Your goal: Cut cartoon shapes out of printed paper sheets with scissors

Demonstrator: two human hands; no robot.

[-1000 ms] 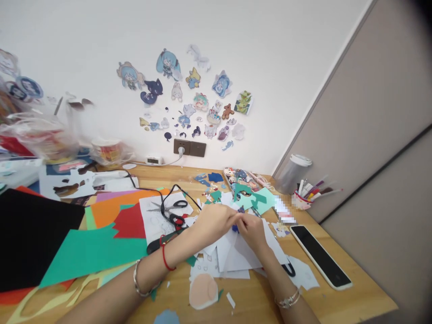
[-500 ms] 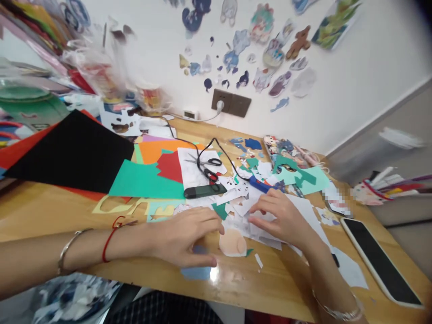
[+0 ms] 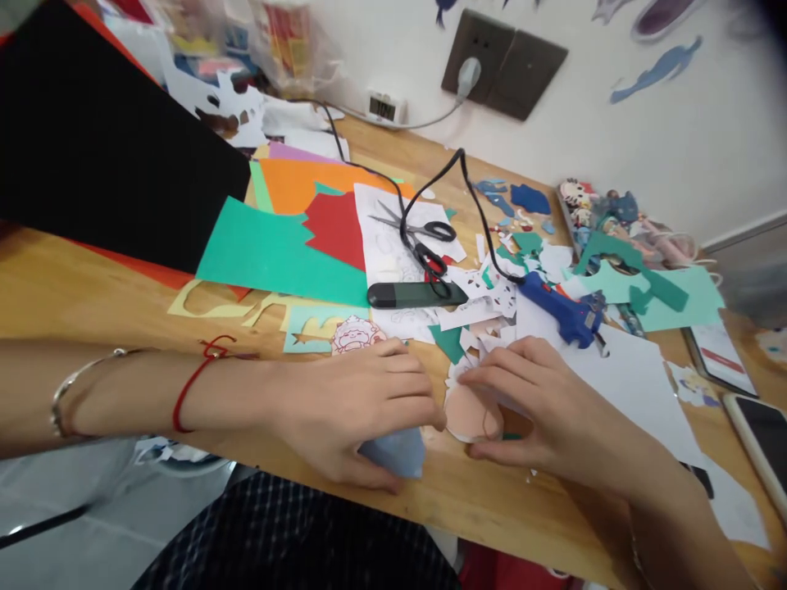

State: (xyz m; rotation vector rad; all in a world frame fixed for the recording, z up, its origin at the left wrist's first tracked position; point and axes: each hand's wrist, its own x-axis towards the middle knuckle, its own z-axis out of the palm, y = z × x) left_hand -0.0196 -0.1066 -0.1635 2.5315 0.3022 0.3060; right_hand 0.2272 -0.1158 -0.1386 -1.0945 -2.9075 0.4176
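Note:
A round peach-coloured paper cutout (image 3: 466,414) lies on the wooden table between my hands. My right hand (image 3: 553,414) has its thumb at the cutout's lower edge and its fingers at the upper edge. Over a blue-grey piece (image 3: 402,452) rests my left hand (image 3: 353,410), thumb spread from its fingers, fingertips close to the cutout's left side; most of the piece is hidden beneath. A pink-lined character cutout (image 3: 357,334) is just behind the left knuckles. White and green paper scraps (image 3: 452,342) lie beyond the peach cutout.
Scissors (image 3: 424,233), a dark green-grey cutter (image 3: 418,295) and a blue glue gun (image 3: 562,310) with a black cord lie behind my hands. Coloured sheets (image 3: 286,254) spread left, a phone (image 3: 762,434) right. A wall socket (image 3: 504,61) is above.
The view has tilted down and come closer to the table. My right hand has lowered onto the peach cutout. My left hand has come down over the blue-grey piece.

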